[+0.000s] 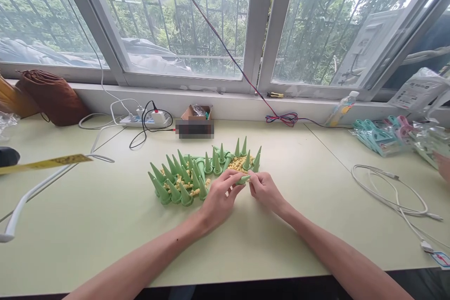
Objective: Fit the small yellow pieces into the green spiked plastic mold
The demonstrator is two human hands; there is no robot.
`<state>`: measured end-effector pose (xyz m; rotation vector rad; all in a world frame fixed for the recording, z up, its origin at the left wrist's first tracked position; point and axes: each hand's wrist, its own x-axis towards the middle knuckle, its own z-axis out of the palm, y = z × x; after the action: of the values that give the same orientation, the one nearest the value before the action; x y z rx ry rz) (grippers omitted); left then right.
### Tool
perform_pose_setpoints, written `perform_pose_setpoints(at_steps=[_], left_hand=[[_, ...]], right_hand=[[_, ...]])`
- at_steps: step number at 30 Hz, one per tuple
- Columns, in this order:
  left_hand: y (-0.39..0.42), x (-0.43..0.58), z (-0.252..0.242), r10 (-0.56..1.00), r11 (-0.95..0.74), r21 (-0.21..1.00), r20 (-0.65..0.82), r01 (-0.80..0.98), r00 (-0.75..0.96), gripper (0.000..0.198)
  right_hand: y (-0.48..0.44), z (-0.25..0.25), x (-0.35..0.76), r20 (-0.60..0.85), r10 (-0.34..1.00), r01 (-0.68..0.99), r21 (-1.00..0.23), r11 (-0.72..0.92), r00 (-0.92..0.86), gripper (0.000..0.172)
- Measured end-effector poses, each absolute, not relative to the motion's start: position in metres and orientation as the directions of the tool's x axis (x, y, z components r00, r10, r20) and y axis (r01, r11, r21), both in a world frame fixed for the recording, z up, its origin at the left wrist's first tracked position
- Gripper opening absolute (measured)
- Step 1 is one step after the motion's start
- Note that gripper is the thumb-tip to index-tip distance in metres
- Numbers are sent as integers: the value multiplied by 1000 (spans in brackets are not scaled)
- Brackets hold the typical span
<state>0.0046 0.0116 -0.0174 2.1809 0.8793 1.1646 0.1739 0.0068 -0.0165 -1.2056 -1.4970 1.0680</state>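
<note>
Pinching a cone (243, 179), left hand (220, 199) meets right hand (265, 191) before open box (195, 113).

Smooth green plastic cones (183, 176), small yellow plastic pieces (242, 163), matt pale-green tabletop (105, 215)

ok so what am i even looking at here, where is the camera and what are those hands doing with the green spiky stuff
There is no machine here: a person works with two bare hands. The one picture comes from a camera worn on their head, looking forward and down, so they reach in from the bottom edge. The left hand and right hand together pinch one green cone between them. Just behind it a pile of cones stands point-up, mixed with small yellow pieces, on a pale green table. Further off are a power strip, a white cable and packs of clips, below a window.
</note>
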Motion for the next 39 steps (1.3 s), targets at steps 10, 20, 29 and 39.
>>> perform_pose_setpoints(at_steps=[10, 20, 29, 39], left_hand=[[13, 5, -12, 826, -530, 795, 405, 296, 392, 19], [12, 6, -13, 866, -465, 842, 369, 273, 338, 28], [14, 5, -6, 905, -63, 995, 24, 77, 425, 38], [20, -2, -7, 848, 144, 989, -113, -20, 517, 40]], right_hand=[[7, -13, 175, 86, 968, 27, -995, 95, -237, 52], [7, -20, 175, 140, 953, 102, -980, 173, -270, 50], [6, -15, 178, 236, 926, 345, -877, 334, -294, 43], [6, -14, 182, 268, 897, 320, -866, 384, -352, 41]])
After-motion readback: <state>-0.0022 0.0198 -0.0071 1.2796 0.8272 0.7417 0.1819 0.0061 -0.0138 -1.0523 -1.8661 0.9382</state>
